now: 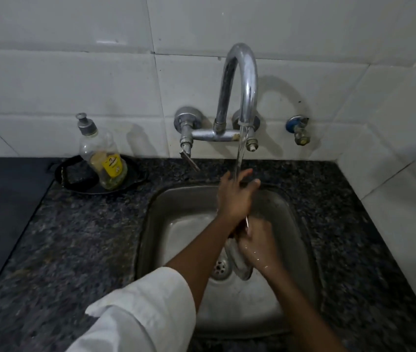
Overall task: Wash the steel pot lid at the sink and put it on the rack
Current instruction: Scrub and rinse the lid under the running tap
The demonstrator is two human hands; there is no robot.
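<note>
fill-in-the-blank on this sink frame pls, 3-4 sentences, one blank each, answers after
1. Water from the tap is ____.
2. The steel pot lid is held edge-on over the ____ by both the left hand and the right hand.
3. The soap bottle stands on the counter to the ____ of the tap.

Missing words: running; sink; left

Likely home kitchen, steel sink [156, 217], tap [240, 80]

My left hand [236, 196] reaches forward, fingers curled in a grip; my wet right hand [257, 246] clasps below it, forearms crossing
</note>
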